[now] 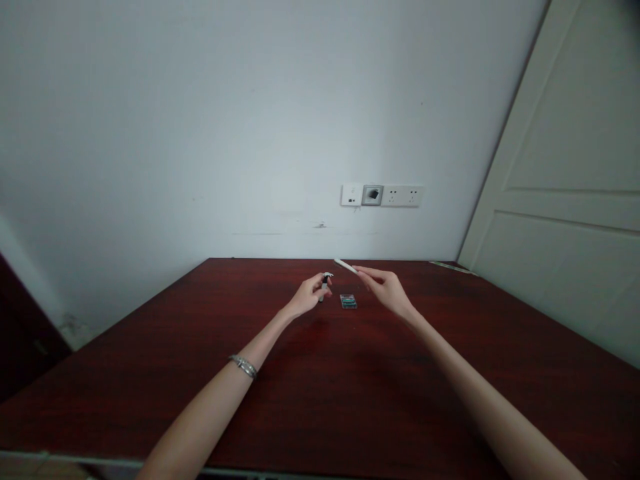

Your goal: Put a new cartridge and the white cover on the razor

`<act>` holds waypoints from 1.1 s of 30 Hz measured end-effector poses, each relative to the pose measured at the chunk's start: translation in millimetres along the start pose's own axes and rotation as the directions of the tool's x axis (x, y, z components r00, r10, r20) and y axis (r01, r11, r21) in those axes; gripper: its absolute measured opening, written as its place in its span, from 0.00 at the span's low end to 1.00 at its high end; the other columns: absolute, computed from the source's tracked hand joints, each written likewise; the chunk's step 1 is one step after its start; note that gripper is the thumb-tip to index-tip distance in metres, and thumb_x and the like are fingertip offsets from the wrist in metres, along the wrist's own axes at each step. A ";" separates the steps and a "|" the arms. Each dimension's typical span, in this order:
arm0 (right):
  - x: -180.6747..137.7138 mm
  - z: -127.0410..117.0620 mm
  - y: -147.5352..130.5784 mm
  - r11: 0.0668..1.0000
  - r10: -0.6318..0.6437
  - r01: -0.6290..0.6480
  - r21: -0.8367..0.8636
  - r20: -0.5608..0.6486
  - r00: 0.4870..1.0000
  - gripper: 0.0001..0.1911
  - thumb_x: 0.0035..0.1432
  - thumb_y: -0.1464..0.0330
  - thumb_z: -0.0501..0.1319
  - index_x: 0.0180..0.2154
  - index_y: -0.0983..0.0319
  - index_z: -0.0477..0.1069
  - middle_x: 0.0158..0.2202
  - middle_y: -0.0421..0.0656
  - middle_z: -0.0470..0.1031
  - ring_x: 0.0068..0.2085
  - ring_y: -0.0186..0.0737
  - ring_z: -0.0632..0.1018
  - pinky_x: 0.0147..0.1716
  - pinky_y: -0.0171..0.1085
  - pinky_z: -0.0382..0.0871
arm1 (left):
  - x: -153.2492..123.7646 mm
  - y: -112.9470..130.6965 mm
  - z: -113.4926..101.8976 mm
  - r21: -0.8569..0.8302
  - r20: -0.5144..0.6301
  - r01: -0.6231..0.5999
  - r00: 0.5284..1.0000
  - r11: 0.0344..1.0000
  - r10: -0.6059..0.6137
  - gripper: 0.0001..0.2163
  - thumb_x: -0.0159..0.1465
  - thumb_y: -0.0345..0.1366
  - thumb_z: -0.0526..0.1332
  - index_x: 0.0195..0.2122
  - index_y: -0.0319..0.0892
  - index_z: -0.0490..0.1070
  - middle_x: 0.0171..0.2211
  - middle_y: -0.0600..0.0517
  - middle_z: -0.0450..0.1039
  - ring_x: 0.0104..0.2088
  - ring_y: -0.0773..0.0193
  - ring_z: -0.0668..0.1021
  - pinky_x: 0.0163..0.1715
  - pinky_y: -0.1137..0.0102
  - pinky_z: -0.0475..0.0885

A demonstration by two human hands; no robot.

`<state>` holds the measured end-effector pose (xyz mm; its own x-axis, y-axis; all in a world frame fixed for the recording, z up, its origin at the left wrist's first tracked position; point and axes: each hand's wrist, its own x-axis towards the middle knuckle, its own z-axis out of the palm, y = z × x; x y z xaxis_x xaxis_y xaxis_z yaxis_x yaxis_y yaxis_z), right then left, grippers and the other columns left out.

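My left hand point(309, 295) is closed round a small upright tool with a T-shaped head point(325, 280). It looks like a razor, with a pale top, a black neck and a greyish lower end; my fingers hide part of it. My right hand point(384, 287) pinches one end of a slim white bar point(346, 267), whose far end points up and to the left above the table. What kind of thing the bar is I cannot make out. Between and just below the hands, a small clear case point(349, 302) with teal contents lies flat on the table, touched by neither hand.
The dark red wooden table point(320, 400) reaches back to a pale wall. Sockets point(403, 195) and a wall plate point(373, 195) sit above its rear edge. A thin strip point(453, 267) lies at the back right corner, near a white panelled door point(570, 193).
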<state>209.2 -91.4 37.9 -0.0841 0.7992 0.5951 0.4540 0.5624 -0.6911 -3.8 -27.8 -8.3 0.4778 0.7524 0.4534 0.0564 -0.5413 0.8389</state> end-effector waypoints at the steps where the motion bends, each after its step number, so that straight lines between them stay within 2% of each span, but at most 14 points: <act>1: -2.6 4.6 4.1 0.998 0.054 -0.053 0.041 -0.032 0.998 0.23 0.54 0.56 0.55 0.45 0.65 0.74 0.26 0.43 0.76 0.27 0.38 0.74 0.25 0.36 0.68 | 0.1 -0.4 0.0 -0.011 -0.006 0.006 1.000 1.000 -0.006 0.09 0.56 0.26 0.55 0.38 0.38 0.63 0.28 0.52 0.72 0.30 0.67 0.75 0.30 0.74 0.67; 3: -8.9 15.7 11.8 0.980 0.152 -0.145 0.135 -0.040 0.988 0.27 0.53 0.54 0.55 0.46 0.67 0.73 0.17 0.38 0.68 0.19 0.32 0.67 0.18 0.32 0.61 | 0.2 -1.8 0.2 -0.029 -0.016 0.016 1.000 0.999 -0.016 0.10 0.56 0.25 0.54 0.40 0.38 0.61 0.29 0.51 0.73 0.31 0.67 0.76 0.30 0.73 0.68; 5: -15.1 26.9 16.7 0.950 0.230 -0.220 0.222 -0.024 0.973 0.29 0.52 0.52 0.56 0.47 0.67 0.72 0.15 0.36 0.63 0.16 0.28 0.62 0.14 0.30 0.55 | 0.3 -3.7 0.3 -0.036 -0.026 0.020 0.999 0.999 -0.021 0.10 0.56 0.26 0.54 0.40 0.39 0.61 0.30 0.50 0.73 0.31 0.66 0.76 0.30 0.73 0.68; 8: -21.0 38.7 16.9 0.898 0.324 -0.313 0.308 0.017 0.946 0.32 0.50 0.51 0.56 0.48 0.67 0.71 0.16 0.35 0.60 0.14 0.26 0.59 0.12 0.29 0.50 | 0.6 -6.0 0.3 -0.043 -0.026 0.027 0.999 0.999 -0.028 0.10 0.57 0.26 0.54 0.40 0.38 0.61 0.30 0.49 0.73 0.31 0.65 0.77 0.31 0.72 0.69; 11: -22.6 42.1 11.5 0.861 0.355 -0.359 0.360 0.079 0.932 0.32 0.49 0.50 0.57 0.49 0.66 0.70 0.16 0.34 0.60 0.13 0.25 0.58 0.10 0.28 0.48 | 1.1 -7.1 -0.1 -0.038 -0.019 0.028 0.999 0.999 -0.029 0.10 0.57 0.27 0.55 0.40 0.38 0.62 0.30 0.49 0.73 0.31 0.65 0.77 0.30 0.72 0.69; 19: -23.8 43.8 7.0 0.815 0.383 -0.370 0.447 0.064 0.921 0.33 0.47 0.50 0.59 0.49 0.66 0.69 0.16 0.34 0.60 0.13 0.24 0.57 0.10 0.27 0.46 | 0.9 -4.9 -0.1 -0.045 -0.026 0.027 0.999 0.999 -0.028 0.09 0.57 0.29 0.57 0.39 0.38 0.63 0.28 0.50 0.72 0.28 0.66 0.76 0.29 0.73 0.69; 25: -24.6 44.5 0.2 0.787 0.356 -0.372 0.493 0.131 0.925 0.31 0.48 0.52 0.60 0.49 0.65 0.70 0.17 0.35 0.61 0.13 0.23 0.55 0.11 0.27 0.45 | 0.4 -3.6 -0.4 -0.064 -0.017 0.021 1.000 0.998 -0.022 0.09 0.56 0.30 0.57 0.38 0.38 0.63 0.28 0.50 0.73 0.28 0.66 0.76 0.29 0.72 0.70; 28: -22.3 42.5 1.1 0.826 0.314 -0.305 0.475 0.063 0.947 0.31 0.48 0.53 0.60 0.49 0.66 0.70 0.18 0.36 0.62 0.15 0.24 0.58 0.13 0.28 0.49 | 0.5 -3.9 0.0 -0.085 -0.023 0.038 0.999 0.996 -0.040 0.09 0.55 0.30 0.58 0.37 0.39 0.62 0.26 0.52 0.72 0.26 0.66 0.76 0.27 0.72 0.70; 31: -20.6 42.2 4.7 0.888 0.277 -0.236 0.394 -0.051 0.959 0.31 0.48 0.53 0.60 0.48 0.67 0.71 0.19 0.38 0.64 0.19 0.27 0.62 0.16 0.29 0.54 | 0.4 -2.7 1.2 -0.060 -0.049 0.036 0.998 0.998 -0.039 0.09 0.54 0.30 0.59 0.36 0.39 0.63 0.26 0.53 0.71 0.25 0.66 0.76 0.25 0.73 0.70; 33: -21.1 43.1 6.0 0.925 0.231 -0.194 0.328 -0.079 0.970 0.30 0.49 0.53 0.59 0.48 0.66 0.71 0.21 0.39 0.68 0.21 0.30 0.65 0.19 0.30 0.59 | 0.2 -1.5 1.5 -0.027 -0.072 0.034 0.997 0.999 -0.036 0.10 0.54 0.31 0.60 0.36 0.39 0.63 0.25 0.54 0.71 0.25 0.65 0.76 0.25 0.73 0.70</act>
<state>175.5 -95.8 3.6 0.0936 0.8883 0.4497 0.1450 0.4347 -0.8888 -2.5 -27.4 -9.9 0.4114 0.7965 0.4430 0.0490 -0.5047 0.8619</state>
